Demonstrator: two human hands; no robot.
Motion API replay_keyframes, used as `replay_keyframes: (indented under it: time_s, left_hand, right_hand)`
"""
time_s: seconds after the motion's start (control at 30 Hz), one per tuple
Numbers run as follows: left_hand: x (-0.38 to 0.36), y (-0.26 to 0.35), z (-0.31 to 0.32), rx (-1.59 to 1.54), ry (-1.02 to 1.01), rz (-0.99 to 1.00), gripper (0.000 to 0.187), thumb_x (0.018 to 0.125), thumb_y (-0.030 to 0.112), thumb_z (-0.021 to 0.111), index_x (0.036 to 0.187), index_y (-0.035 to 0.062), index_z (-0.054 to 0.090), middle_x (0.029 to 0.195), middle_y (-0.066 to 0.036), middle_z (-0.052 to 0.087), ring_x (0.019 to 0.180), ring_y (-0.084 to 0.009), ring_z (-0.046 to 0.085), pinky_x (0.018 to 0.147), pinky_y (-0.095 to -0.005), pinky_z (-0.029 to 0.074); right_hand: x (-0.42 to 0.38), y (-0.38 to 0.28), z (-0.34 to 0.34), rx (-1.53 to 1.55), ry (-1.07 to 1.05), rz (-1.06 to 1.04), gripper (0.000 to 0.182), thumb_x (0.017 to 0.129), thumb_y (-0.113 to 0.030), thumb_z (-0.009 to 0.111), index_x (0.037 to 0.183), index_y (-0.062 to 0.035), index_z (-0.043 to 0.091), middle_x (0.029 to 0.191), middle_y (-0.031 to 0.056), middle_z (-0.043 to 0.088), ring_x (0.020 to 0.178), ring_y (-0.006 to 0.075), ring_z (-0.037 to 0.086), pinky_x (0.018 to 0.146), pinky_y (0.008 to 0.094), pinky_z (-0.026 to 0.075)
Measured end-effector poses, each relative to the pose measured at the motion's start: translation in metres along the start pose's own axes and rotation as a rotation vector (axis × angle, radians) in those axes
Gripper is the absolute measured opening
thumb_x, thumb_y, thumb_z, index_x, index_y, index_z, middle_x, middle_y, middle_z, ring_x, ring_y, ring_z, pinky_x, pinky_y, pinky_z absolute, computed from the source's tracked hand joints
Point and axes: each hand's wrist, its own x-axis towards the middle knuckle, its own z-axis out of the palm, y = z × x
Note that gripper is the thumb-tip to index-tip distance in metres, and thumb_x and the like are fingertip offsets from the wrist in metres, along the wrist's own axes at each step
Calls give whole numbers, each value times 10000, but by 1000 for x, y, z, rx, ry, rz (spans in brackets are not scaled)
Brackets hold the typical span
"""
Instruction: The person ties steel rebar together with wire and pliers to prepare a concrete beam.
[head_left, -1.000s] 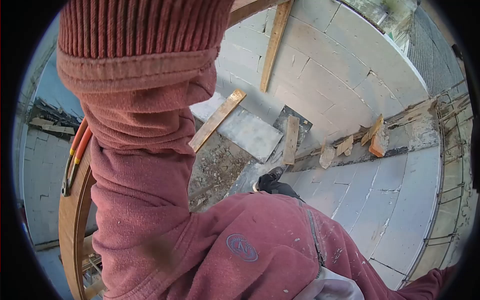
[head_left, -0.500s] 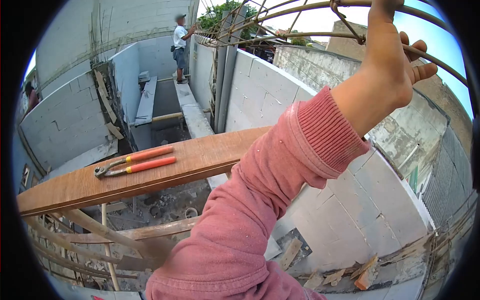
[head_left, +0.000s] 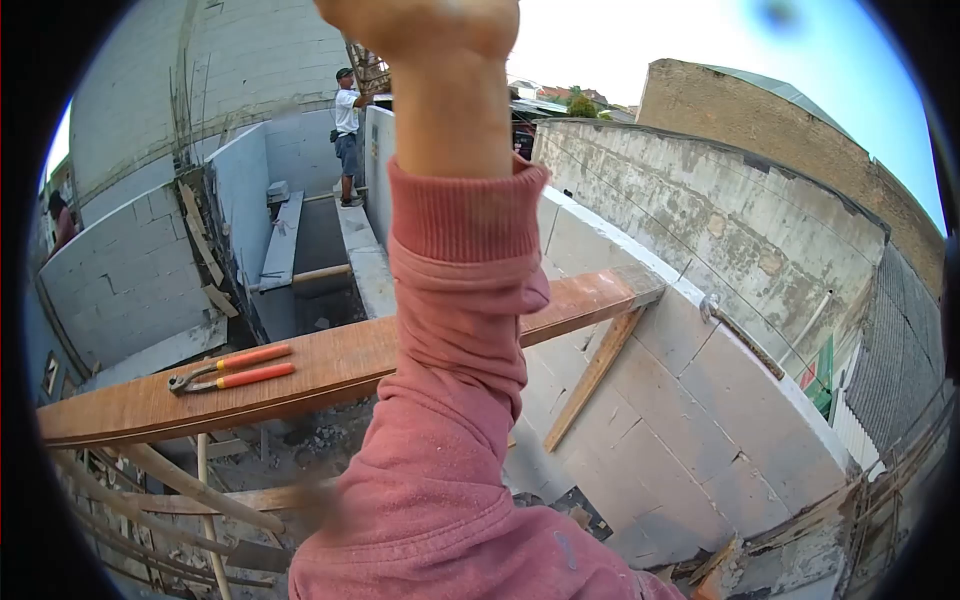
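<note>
My left hand (head_left: 430,25) is raised at the top edge, seen from the wrist side. Its fingers are cut off by the frame, so any hold is hidden. The pink sleeve (head_left: 450,350) rises up the middle. Below and left of the hand, pincers (head_left: 235,368) with red-orange handles lie on a brown wooden plank (head_left: 340,360). Past the wrist, part of a metal rod frame (head_left: 367,68) shows beside a person in a white shirt (head_left: 347,115). My right hand is out of view.
The plank reaches a pale block wall (head_left: 690,370), with a wooden brace (head_left: 595,380) beneath. Bamboo poles (head_left: 200,487) are at lower left. Walkway boards (head_left: 365,260) lie beyond the plank. Another person (head_left: 62,222) is at the far left. Rubble lies below.
My left hand has moved left and up in view, its fingers now out of frame. Most of the rod frame has left view, and the plank's right end has come into sight.
</note>
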Motion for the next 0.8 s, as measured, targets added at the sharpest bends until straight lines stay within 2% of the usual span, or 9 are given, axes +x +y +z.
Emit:
replay_keyframes:
  time_s: [0.07,0.13,0.2,0.27,0.33,0.8]
  left_hand:
    - [24,15,54,1,557,-235,824,864,527,460,1452,90,85,1493,-214,-113,1364,-425,-120,1087,-607,46]
    - [34,-3,47,217,412,-227,585,903,402,423,1337,65,221,1463,-255,-36,1338,-473,-28,1066,-641,102]
    - [51,1,31,294,376,-228,367,942,277,386,1221,40,357,1433,-295,42,1312,-522,65,1045,-675,158]
    - [82,6,5,230,414,-267,309,947,242,392,1171,29,396,1384,-297,147,1279,-516,167,1032,-676,207]
    - [117,5,-16,335,374,-227,387,950,300,380,1211,14,364,1369,-294,179,1285,-461,200,1036,-660,218]
    - [189,11,-29,582,398,-313,535,819,246,555,1252,-7,367,1260,-264,360,1100,-377,393,877,-525,345]
  right_hand:
    - [0,8,10,18,9,14,367,689,-384,748,750,-69,568,693,50,549,634,217,524,615,349,392]
    - [2,13,17,38,21,30,365,690,-381,746,753,-69,568,697,51,550,639,218,525,621,350,391]
    - [2,15,21,46,26,31,362,691,-379,745,756,-69,569,701,52,551,645,219,525,626,352,390]
    - [5,15,25,63,31,33,360,691,-377,743,758,-69,569,705,53,553,650,220,526,632,353,389]
    - [5,16,29,78,33,36,357,692,-374,742,761,-68,570,710,53,554,656,220,526,638,354,388]
    - [18,18,41,126,64,18,341,697,-358,731,779,-67,574,739,59,562,694,226,531,679,361,383]
